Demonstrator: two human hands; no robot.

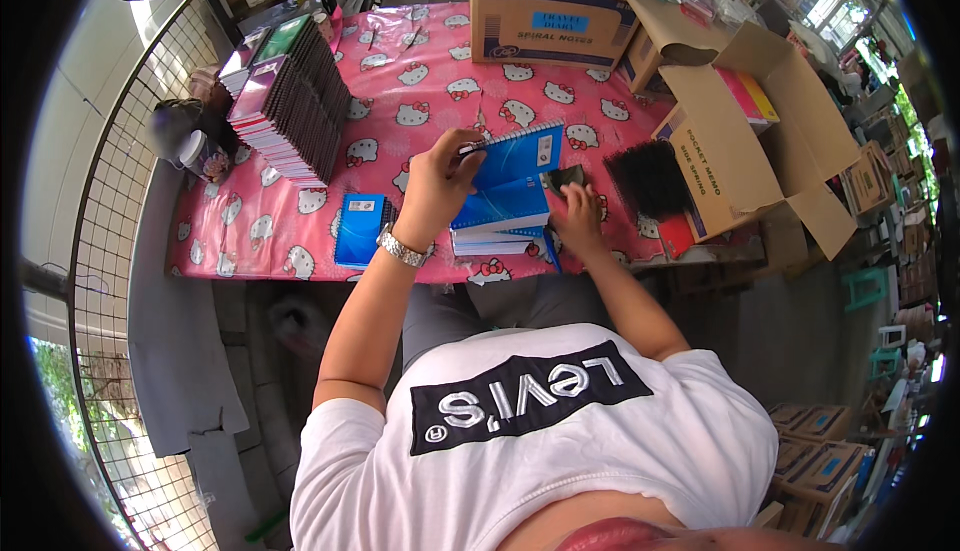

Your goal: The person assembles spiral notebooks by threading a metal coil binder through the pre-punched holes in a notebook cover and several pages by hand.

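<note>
A blue spiral notebook [522, 158] stands tilted at the top of a stack of blue notebooks [500, 206] in front of me. My left hand [445, 179], with a metal watch on its wrist, is closed at the notebook's left upper corner, by the coil. Something small and dark shows between those fingers, too little to name. My right hand [580, 219] lies at the stack's right side, its fingers curled at a dark grey-green thing [566, 179] whose kind I cannot make out. Left of the stack, another blue spiral notebook [361, 230] lies flat.
Tall stacks of dark-covered notebooks [290, 116] stand at the left, beside a mug [203, 156]. A bundle of black coils [645, 179] lies right, against an open cardboard box [735, 151]. A closed carton [550, 21] is at the back of the pink-covered table [385, 81].
</note>
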